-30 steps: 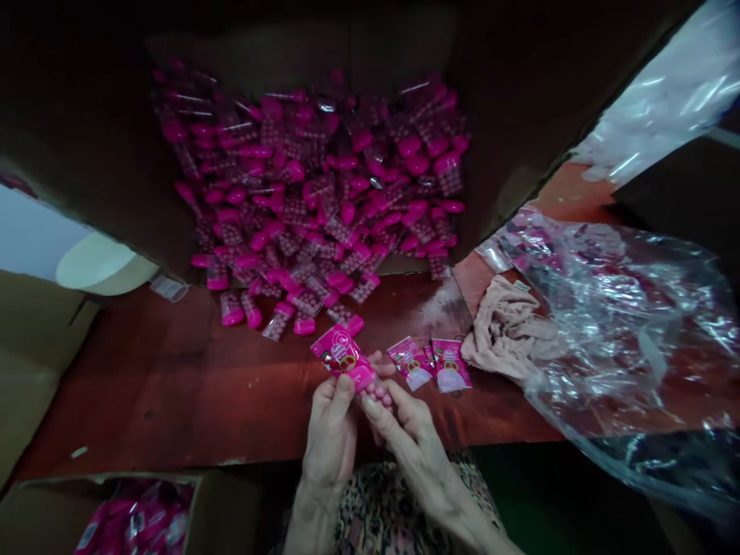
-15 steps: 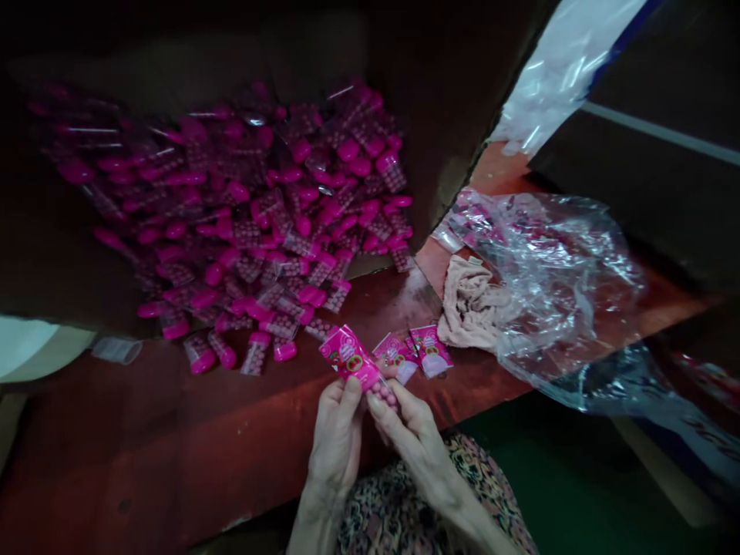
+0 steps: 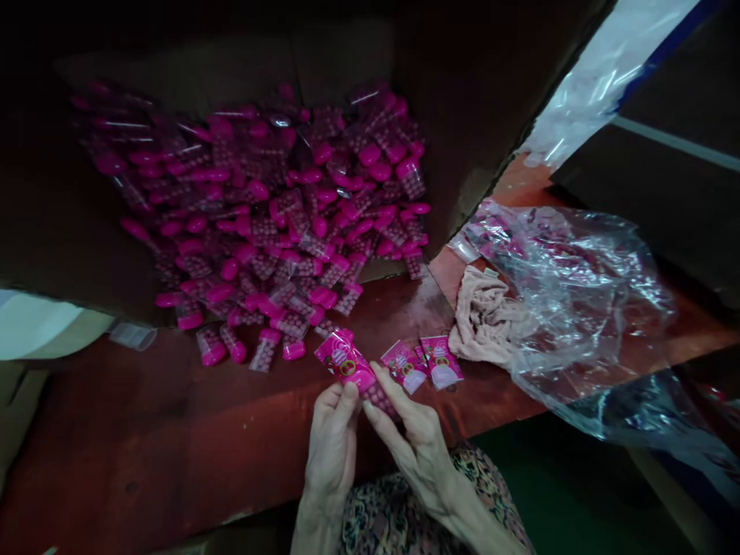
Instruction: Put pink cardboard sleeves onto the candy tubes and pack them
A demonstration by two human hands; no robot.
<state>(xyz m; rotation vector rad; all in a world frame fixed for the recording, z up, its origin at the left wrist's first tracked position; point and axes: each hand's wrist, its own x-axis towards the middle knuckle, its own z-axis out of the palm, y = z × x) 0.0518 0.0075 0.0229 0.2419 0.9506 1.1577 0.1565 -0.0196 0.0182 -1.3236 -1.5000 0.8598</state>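
Note:
In front of me is a clear bottle of pink candy balls [image 3: 378,398], its upper end covered by a printed pink wrapper [image 3: 345,361]. My left hand [image 3: 332,443] is closed on it, the thumb pressing the wrapper's lower edge. My right hand [image 3: 413,432] grips the bottle's other end, with the index finger along its far side and the thumb on the near side. Just beyond my right fingers, several flat pink wrappers [image 3: 408,365] lie on the red tabletop [image 3: 231,439].
A dark, open cardboard box [image 3: 462,116] holds a heap of pink-capped candy bottles [image 3: 289,231], some spilling onto the table. To the right are a crumpled pale cloth [image 3: 486,316] and a clear plastic bag [image 3: 595,285]. A small clear cup [image 3: 132,336] lies at left.
My right index finger has stretched out along the bottle's far side, and the right thumb has shifted off the candy balls' front. The whole scene has slid slightly right in view.

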